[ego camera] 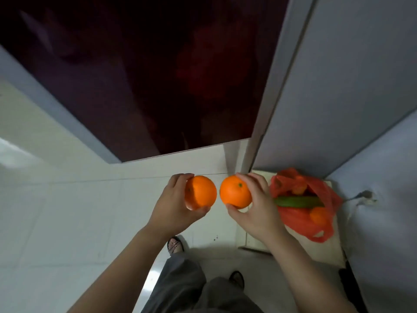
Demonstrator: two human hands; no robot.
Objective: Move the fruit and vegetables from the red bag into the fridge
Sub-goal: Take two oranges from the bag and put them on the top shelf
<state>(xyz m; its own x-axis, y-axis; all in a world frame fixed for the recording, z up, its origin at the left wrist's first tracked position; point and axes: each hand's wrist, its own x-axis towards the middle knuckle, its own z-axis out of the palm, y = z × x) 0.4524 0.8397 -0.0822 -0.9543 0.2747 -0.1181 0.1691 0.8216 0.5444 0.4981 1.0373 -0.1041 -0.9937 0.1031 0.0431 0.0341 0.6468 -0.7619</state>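
Observation:
My left hand [174,205] grips one orange [200,192] and my right hand [257,207] grips a second orange [234,192]; the two fruits are side by side, a small gap between them, above the white floor. To the right, the red plastic bag [302,220] lies open on a low white stand [331,247]. A green cucumber [297,201] lies across the bag's mouth, with more oranges [318,215] around it. The fridge [158,75], with a dark red glossy door, stands straight ahead and its door is closed.
A grey-blue wall or cabinet panel [338,86] rises right of the fridge, above the bag. White tiled floor [67,211] spreads to the left. My legs in grey trousers [180,285] and patterned slippers [174,243] are below.

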